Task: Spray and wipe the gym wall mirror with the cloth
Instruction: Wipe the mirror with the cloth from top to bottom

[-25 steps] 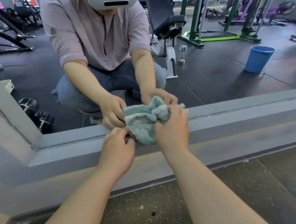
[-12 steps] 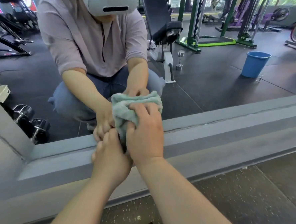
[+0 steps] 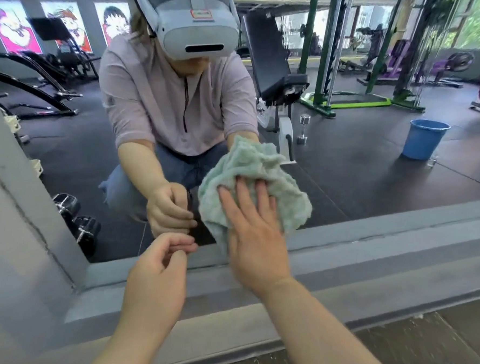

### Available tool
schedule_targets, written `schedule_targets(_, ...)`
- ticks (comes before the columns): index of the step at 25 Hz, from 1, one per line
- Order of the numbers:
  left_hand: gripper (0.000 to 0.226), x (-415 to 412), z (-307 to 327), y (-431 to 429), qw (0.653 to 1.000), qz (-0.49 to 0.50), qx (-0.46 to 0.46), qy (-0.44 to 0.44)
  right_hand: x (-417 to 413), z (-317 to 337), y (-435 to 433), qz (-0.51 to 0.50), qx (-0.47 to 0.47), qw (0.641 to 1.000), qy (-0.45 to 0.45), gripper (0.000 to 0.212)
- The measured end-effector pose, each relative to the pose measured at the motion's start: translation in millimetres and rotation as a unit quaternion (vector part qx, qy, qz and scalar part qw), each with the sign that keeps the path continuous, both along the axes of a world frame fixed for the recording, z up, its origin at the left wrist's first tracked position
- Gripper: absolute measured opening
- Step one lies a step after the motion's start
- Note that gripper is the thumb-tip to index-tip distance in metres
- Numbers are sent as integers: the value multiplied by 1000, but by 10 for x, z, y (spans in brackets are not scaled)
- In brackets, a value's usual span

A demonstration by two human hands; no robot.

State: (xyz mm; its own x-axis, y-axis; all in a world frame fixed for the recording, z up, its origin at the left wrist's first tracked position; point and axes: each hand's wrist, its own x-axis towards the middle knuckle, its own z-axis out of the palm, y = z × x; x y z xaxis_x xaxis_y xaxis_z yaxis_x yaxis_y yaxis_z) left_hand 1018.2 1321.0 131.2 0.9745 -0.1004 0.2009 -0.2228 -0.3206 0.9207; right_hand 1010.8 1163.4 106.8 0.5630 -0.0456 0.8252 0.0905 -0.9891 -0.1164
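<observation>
We see a blue bucket (image 3: 424, 139) standing on dark rubber flooring at the right. To its left a small chrome dumbbell (image 3: 303, 128) stands upright, just beside a black padded weight bench (image 3: 268, 59). A green steel rack (image 3: 318, 50) rises behind them, with purple machines (image 3: 436, 63) further right. Cartoon posters (image 3: 13, 27) hang at the upper left. Two chrome dumbbells (image 3: 75, 217) lie low on the left. A grey ledge (image 3: 378, 257) runs across, above a speckled floor (image 3: 440, 344).

Right hand (image 3: 255, 238) flat; left hand (image 3: 154, 277) loosely curled.
</observation>
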Motion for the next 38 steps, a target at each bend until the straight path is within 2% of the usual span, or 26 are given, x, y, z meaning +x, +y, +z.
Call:
schedule_targets(1, 35, 5, 42, 19, 1000, 13, -3, -7, 28, 137, -269, -2, 14, 1000, -13, 67)
schedule_targets(2, 36, 18, 80, 12, 999, 25, 0, -20, 36, 359, -528, -35, 101, 993, -44, 67)
schedule_targets(4, 38, 54, 222, -54, 996, 49, 2, -74, 57, 915, -858, -105, 317, 935, -118, 66)
schedule_targets(5, 38, 60, 341, -108, 993, 57, 1, -106, 61, 1052, -825, -144, 331, 925, -121, 65)
schedule_targets(6, 37, 78, 503, -180, 989, 62, -11, -137, 92, 1096, -727, -162, 255, 945, -122, 65)
schedule_targets(8, 36, 103, 797, -259, 978, 58, -46, -193, 108, 837, -565, -70, -33, 996, -38, 68)
schedule_targets(9, 36, 111, 920, -288, 973, 53, -53, -219, 32, 727, -602, -14, -147, 989, 15, 67)
schedule_targets(10, 38, 100, 1018, -307, 969, 52, -49, -237, -36, 724, -732, 22, -197, 979, 44, 64)
schedule_targets(11, 38, 85, 1083, -318, 967, 53, -44, -247, -68, 857, -860, 50, -163, 984, 52, 61)
schedule_targets(12, 38, 79, 1141, -325, 965, 54, -40, -253, -71, 1123, -929, 47, -61, 997, 32, 60)
schedule_targets(14, 34, 78, 1258, -321, 960, 69, -34, -267, 36, 1749, -908, -41, 159, 984, -66, 61)
schedule_targets(15, 30, 86, 1338, -317, 957, 77, -35, -276, 72, 1996, -817, -98, 170, 975, -102, 62)
schedule_targets(16, 26, 102, 1427, -305, 954, 83, -42, -286, 105, 2103, -698, -130, 135, 975, -123, 63)
schedule_targets(18, 23, 141, 1628, -268, 947, 92, -67, -301, 221, 1957, -575, -60, -80, 991, -91, 65)
schedule_targets(20, 22, 125, 1742, -268, 946, 83, -63, -308, 128, 1680, -611, 53, -278, 959, 6, 63)
schedule_targets(21, 22, 105, 1780, -281, 945, 73, -55, -313, 72, 1736, -714, 84, -300, 950, 26, 61)
schedule_targets(22, 22, 88, 1824, -291, 945, 64, -49, -318, 25, 1963, -791, 90, -256, 962, 23, 59)
schedule_targets(24, 21, 91, 1952, -297, 941, 57, -46, -331, 19, 2695, -833, 8, 9, 1000, -20, 62)
schedule_targets(25, 21, 111, 2030, -297, 937, 57, -47, -342, 30, 3089, -872, -39, 130, 988, -74, 65)
schedule_targets(26, 21, 130, 2115, -295, 933, 60, -48, -353, 32, 3365, -873, -81, 166, 976, -113, 66)
schedule_targets(28, 21, 146, 2238, -285, 927, 65, -58, -366, 156, 3429, -704, -119, 61, 982, -130, 65)
schedule_targets(31, 20, 94, 2214, -249, 925, 65, -54, -370, 262, 2770, -378, -27, -199, 978, -47, 67)
schedule_targets(33, 18, 60, 2192, -209, 928, 59, -23, -368, 166, 2668, -504, 56, -281, 958, -1, 66)
schedule_targets(34, 18, 49, 2242, -171, 928, 59, -2, -368, 122, 2857, -604, 70, -256, 964, 8, 65)
schedule_targets(36, 23, 52, 2483, -86, 924, 60, 22, -377, 29, 3411, -708, 9, -64, 998, 15, 67)
schedule_targets(38, 30, 65, 2813, -10, 921, 72, 22, -382, 6, 3916, -753, -74, 116, 989, -58, 67)
